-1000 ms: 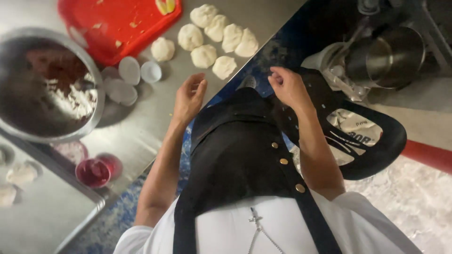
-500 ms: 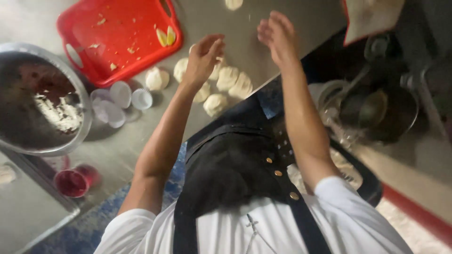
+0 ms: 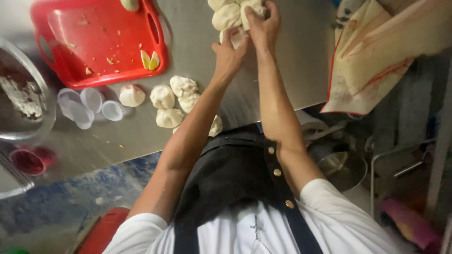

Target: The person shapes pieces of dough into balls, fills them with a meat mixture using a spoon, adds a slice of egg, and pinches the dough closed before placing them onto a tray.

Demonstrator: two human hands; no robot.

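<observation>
Pinching into the far dough cluster (image 3: 230, 14) now, you've got both hands closed on it: your right hand (image 3: 262, 26) is clamped over the top lumps and your left hand (image 3: 229, 54) is gripping the piece just below. Half a second ago both were in the air, fingers loose, so you've reached past the nearer dough balls (image 3: 172, 101) beside the red tray (image 3: 99, 42) and plastic cups (image 3: 87, 106) on the steel table (image 3: 292, 61).

Your hands press pale cream dough (image 3: 226, 16). Left of your left hand sits a bright red tray (image 3: 101, 47); nearer you, off-white dough balls (image 3: 162, 96) lie on grey steel (image 3: 292, 61).
</observation>
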